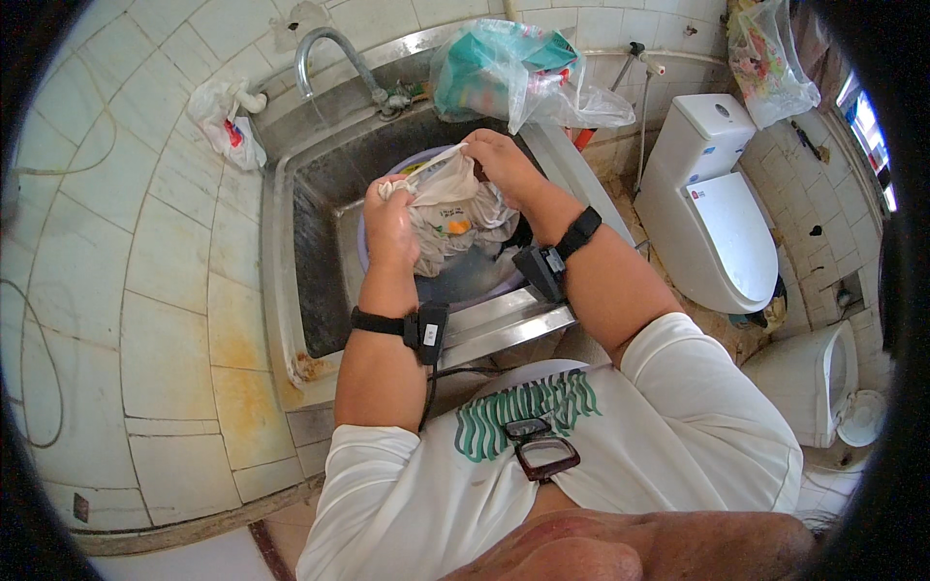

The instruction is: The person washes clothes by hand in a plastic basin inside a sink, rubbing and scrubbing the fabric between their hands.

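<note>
My left hand (pixel 389 225) is closed on a bunched part of a wet, off-white garment (pixel 448 186). Opposite it, my right hand (pixel 499 165) pinches another edge, so the cloth is stretched between the two. The garment's lower part, with dark print and an orange patch, hangs into a round purple basin (pixel 363 237). Greyish water and darker cloth show inside the basin, partly hidden by the garment. This basin stands in a stainless steel sink (pixel 310 281). Each of my wrists carries a black strapped device.
A curved metal tap (pixel 334 37) rises behind the sink. Clear and green plastic bags (pixel 509 77) lie at the back right rim. A small white bag (pixel 229 124) hangs on the left wall. To the right stand a white toilet (pixel 722 218) and a white bin (pixel 804 378).
</note>
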Demonstrator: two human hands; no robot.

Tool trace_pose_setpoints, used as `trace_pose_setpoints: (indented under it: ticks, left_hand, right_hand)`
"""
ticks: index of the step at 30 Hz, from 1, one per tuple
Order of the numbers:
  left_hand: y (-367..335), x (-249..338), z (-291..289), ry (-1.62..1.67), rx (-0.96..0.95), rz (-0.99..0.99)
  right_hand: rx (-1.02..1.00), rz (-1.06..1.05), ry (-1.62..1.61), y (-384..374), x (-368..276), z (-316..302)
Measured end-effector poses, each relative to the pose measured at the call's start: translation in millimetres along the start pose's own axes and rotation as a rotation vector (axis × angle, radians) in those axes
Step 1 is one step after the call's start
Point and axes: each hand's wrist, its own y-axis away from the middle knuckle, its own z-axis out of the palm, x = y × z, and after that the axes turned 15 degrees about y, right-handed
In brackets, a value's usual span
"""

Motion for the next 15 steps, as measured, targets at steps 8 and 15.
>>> trace_pose_setpoints:
  ticks: [8,15]
  left_hand:
    - [-14.3,-6.3,-11.0,0.355,0.077,-0.101]
    - [-14.6,-5.0,-9.2,0.564,0.112,-0.046]
  right_hand:
    - [-0.073,-0.014,0.165,-0.6,10.2,9.2]
    - [-0.299,-0.014,0.385,3.2,5.0,10.1]
